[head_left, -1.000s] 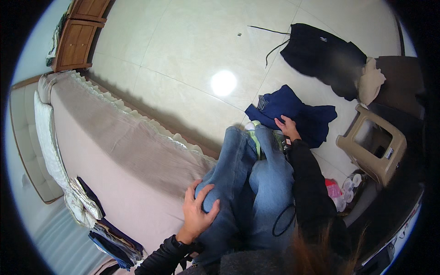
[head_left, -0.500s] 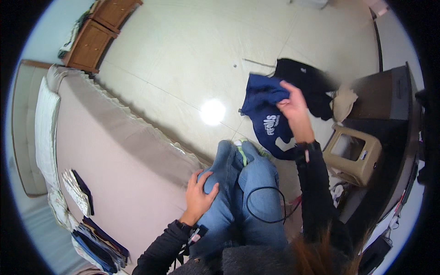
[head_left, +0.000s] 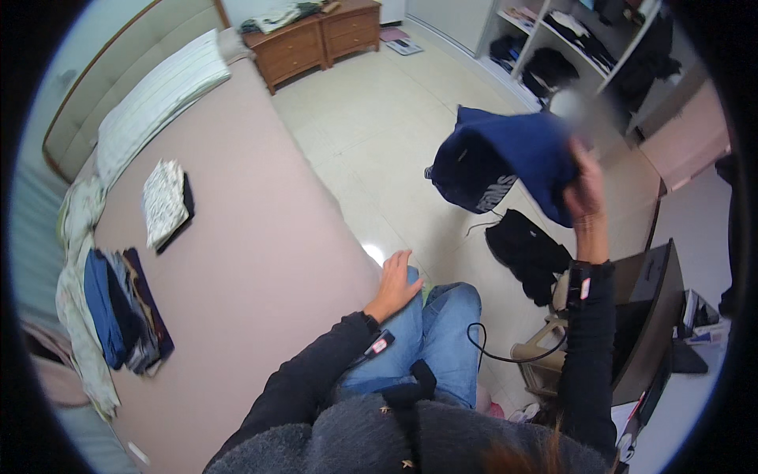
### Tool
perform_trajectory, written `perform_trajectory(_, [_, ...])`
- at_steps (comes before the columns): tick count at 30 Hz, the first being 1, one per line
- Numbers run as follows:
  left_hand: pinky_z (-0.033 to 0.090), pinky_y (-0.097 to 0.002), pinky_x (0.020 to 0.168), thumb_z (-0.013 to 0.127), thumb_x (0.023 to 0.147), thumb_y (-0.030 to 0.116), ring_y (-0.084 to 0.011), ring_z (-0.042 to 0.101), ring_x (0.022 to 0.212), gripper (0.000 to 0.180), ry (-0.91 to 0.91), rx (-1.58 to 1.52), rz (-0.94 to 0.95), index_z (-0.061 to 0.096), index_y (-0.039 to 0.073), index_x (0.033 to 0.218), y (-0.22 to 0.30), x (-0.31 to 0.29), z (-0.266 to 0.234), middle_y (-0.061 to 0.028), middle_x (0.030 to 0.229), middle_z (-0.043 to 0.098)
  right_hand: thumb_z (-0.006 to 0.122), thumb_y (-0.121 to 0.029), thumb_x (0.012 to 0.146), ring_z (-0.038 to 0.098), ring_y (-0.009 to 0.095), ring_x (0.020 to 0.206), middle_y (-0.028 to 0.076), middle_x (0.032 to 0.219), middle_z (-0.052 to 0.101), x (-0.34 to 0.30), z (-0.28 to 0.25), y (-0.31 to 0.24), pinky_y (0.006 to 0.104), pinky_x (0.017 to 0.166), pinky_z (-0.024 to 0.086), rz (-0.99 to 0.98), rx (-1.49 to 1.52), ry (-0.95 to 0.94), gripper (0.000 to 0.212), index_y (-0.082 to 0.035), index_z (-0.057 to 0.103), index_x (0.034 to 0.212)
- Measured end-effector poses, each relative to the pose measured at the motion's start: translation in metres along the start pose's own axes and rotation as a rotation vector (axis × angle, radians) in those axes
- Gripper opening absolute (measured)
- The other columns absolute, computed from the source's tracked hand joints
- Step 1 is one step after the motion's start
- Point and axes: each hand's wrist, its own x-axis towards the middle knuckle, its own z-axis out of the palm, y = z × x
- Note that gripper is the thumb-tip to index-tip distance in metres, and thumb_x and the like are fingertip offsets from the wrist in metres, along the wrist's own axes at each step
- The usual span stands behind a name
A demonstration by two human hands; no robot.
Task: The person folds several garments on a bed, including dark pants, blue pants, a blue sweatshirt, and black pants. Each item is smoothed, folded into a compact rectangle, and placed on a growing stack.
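A navy blue sweatshirt point(head_left: 529, 150) with white lettering hangs in the air, raised off the floor. My right hand point(head_left: 586, 189) grips it at its right side, with the arm stretched forward. Part of the cloth folds over itself and hides the rest of the print. Below it a black garment point(head_left: 527, 253) with a drawstring lies crumpled on the floor. My left hand point(head_left: 395, 286) rests on my jean-clad knee point(head_left: 407, 316), fingers stretched out and nothing in it.
Left is a bed point(head_left: 260, 268) bearing folded dark clothes point(head_left: 130, 312) and a patterned folded cloth point(head_left: 166, 201). Wooden nightstands point(head_left: 320, 43) and open shelves point(head_left: 584, 55) stand at the back. A beige stool point(head_left: 533, 359) and dark cabinet point(head_left: 647, 308) are at right. A black cable point(head_left: 517, 359) loops beside my knee.
My right hand has lifted the navy sweatshirt off the floor, up and to the right. My head view has tilted up toward the room. My left hand stays on my leg.
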Motion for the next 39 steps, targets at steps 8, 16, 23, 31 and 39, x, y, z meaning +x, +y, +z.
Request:
perform_trajectory(8, [0.030, -0.0488, 0.113, 0.094, 0.060, 0.035, -0.0422, 0.038, 0.133, 0.122, 0.573, -0.278, 0.055, 0.019, 0.000, 0.150, 0.021, 0.079, -0.125, -0.0254, 0.142, 0.040, 0.052, -0.016, 0.103, 0.072, 0.020, 0.095, 0.016, 0.116, 0.070, 0.011, 0.082, -0.111, 0.0347, 0.084, 0.062, -0.402, 0.281, -0.710, 0.033, 0.001, 0.060, 0.130])
perform_trajectory(16, [0.052, -0.0315, 0.072, 0.069, 0.080, -0.004, -0.0135, 0.062, 0.081, 0.017, 0.868, -0.443, 0.077, 0.064, 0.000, 0.095, 0.052, 0.012, -0.302, -0.0089, 0.087, 0.070, 0.057, -0.023, 0.101, 0.071, 0.027, 0.097, 0.019, 0.117, 0.069, 0.012, 0.132, -0.114, 0.0363, 0.087, 0.060, -0.123, 0.639, -0.583, 0.039, 0.006, 0.061, 0.127])
perform_trajectory(23, [0.046, -0.0220, 0.069, 0.059, 0.084, -0.003, -0.0068, 0.057, 0.075, 0.013, 1.139, 0.443, 0.329, 0.068, 0.000, 0.093, 0.143, -0.195, -0.451, -0.0005, 0.079, 0.064, 0.062, -0.022, 0.096, 0.061, 0.030, 0.111, 0.019, 0.151, 0.040, -0.032, 0.118, -0.040, 0.0334, 0.078, 0.060, 0.274, 1.374, -1.007, 0.059, -0.006, 0.038, 0.147])
perform_trajectory(31, [0.046, -0.0288, 0.062, 0.074, 0.083, 0.021, -0.0131, 0.057, 0.065, 0.025, 0.715, 0.828, -0.090, 0.066, -0.001, 0.092, 0.165, -0.215, -0.598, -0.0069, 0.071, 0.063, 0.055, -0.026, 0.099, 0.030, 0.040, 0.144, 0.019, 0.163, 0.012, -0.079, 0.228, 0.056, 0.0559, 0.108, 0.044, 0.777, 2.166, -1.113, 0.084, -0.020, -0.004, 0.158])
perform_trajectory(39, [0.046, -0.0440, 0.083, 0.068, 0.088, 0.023, -0.0312, 0.058, 0.097, 0.029, 0.760, 1.238, -0.165, 0.065, 0.013, 0.115, -0.103, -0.206, -0.474, -0.0119, 0.104, 0.063, 0.035, -0.054, 0.099, 0.046, 0.037, 0.125, 0.024, 0.139, 0.043, -0.131, 0.222, 0.297, 0.0488, 0.109, 0.036, 0.914, 1.045, 0.121, 0.075, 0.009, 0.034, 0.141])
